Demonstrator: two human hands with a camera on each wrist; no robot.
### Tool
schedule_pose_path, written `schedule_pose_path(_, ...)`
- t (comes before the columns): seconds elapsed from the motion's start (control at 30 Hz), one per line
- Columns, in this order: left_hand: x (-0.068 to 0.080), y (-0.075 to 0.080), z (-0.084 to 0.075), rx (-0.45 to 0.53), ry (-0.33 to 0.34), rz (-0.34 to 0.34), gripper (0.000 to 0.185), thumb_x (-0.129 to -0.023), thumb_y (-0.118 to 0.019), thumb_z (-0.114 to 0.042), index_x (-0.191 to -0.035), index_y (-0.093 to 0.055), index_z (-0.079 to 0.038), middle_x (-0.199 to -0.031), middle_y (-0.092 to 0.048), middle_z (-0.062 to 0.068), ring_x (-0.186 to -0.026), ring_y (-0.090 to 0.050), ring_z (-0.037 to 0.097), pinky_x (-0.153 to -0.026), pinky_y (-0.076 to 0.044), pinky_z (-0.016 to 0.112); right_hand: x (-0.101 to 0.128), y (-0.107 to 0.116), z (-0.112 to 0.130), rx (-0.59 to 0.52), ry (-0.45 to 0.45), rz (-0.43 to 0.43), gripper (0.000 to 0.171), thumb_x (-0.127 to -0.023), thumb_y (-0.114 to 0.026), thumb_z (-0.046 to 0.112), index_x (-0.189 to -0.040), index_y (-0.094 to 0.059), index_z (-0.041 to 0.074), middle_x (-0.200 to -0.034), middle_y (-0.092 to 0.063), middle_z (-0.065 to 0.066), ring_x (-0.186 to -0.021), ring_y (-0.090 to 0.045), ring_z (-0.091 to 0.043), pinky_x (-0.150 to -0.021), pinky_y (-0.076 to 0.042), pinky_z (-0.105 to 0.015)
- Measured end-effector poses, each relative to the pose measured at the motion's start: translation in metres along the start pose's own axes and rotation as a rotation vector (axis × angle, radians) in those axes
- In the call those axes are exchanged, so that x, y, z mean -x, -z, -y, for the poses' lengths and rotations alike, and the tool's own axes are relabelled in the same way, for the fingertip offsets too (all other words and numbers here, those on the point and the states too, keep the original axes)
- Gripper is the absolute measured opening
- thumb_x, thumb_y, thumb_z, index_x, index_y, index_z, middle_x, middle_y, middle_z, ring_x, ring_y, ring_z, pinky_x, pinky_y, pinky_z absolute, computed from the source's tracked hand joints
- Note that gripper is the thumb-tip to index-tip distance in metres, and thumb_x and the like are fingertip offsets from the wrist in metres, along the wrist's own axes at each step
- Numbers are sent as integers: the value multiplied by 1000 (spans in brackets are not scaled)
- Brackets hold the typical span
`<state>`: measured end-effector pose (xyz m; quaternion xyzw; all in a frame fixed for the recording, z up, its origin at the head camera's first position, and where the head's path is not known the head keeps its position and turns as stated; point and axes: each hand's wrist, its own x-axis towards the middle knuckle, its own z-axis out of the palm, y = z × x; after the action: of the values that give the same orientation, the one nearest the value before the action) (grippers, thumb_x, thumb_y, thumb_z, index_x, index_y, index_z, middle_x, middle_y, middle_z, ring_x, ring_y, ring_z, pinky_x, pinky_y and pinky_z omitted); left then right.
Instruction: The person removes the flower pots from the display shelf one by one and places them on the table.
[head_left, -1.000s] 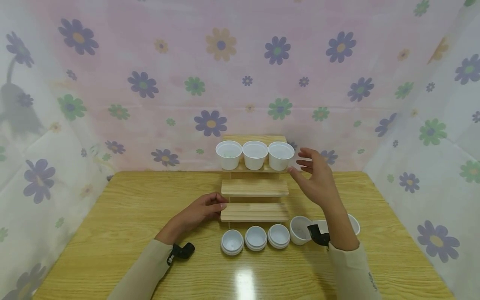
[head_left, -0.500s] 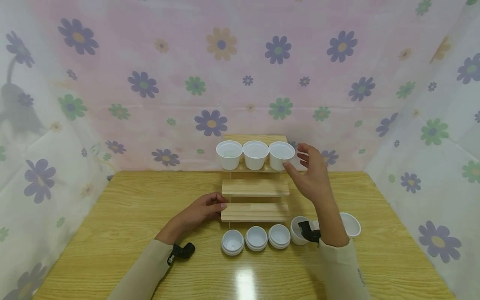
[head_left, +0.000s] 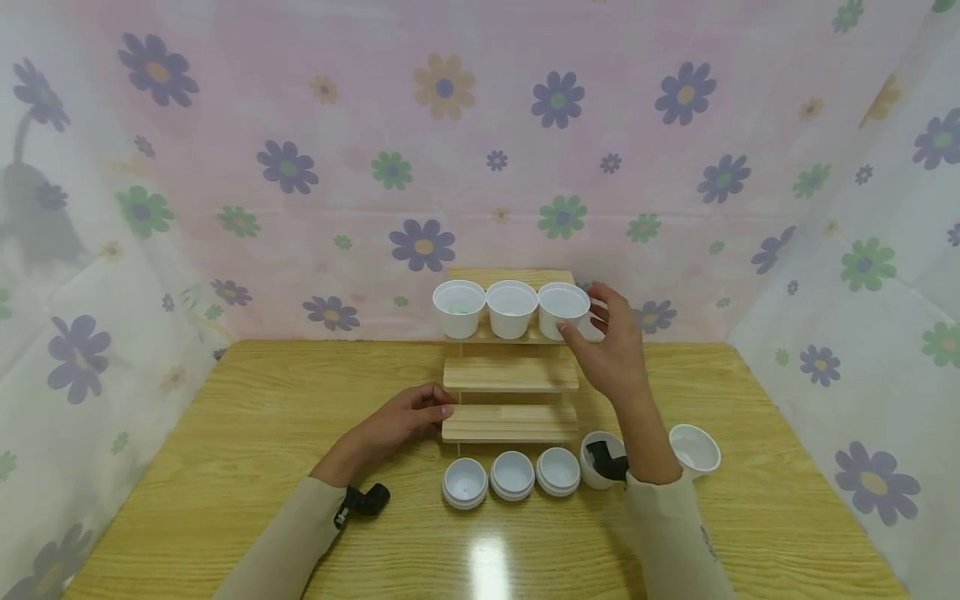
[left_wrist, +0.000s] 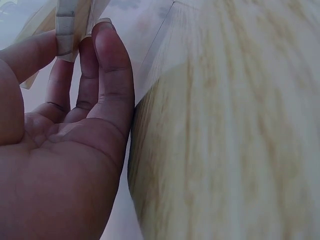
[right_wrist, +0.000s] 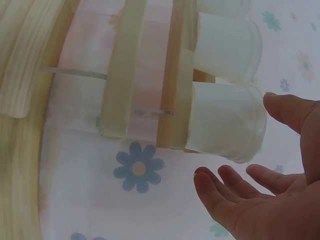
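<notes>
- Right hand (head_left: 611,350) was spread open beside the rightmost cup (head_left: 562,310) on the top shelf, gripping nothing.
- Left hand (head_left: 401,421) held the rack (head_left: 510,423) by its bottom step.
- Lids (head_left: 512,475) lay on the table (head_left: 225,467) in front.

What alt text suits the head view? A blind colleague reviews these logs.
A right hand reaches, fingers spread, around the rightmost white cup on a wooden stepped rack. The left hand holds the rack's bottom step.
</notes>
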<state>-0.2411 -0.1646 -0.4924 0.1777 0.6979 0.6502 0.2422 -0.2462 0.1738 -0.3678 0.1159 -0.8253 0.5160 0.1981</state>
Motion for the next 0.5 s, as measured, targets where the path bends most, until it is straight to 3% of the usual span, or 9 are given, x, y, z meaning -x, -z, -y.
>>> schedule_pose_path(0.3, 0, 0, 1, 2, -14, 2, 32, -110, -63, -26, -127, -60, 1, -128, -63, 15, -107, -66, 27, -92, -58, 39, -1, -6, -7, -56, 27, -46, 72, -96, -79, 8, -157, -42, 0, -153, -48, -22, -136, -55, -44, -117, -43, -55)
schedule_pose_path(0.5, 0, -1, 0, 11, -12, 1, 31, -110, -62, -25, -127, -61, 1, -128, -63, 15, -108, -66, 27, -91, -59, 39, -3, -9, -7, -81, 43, -41, 72, -94, -80, 4, -156, -43, -2, -153, -49, -23, -132, -58, -45, -115, -45, -55)
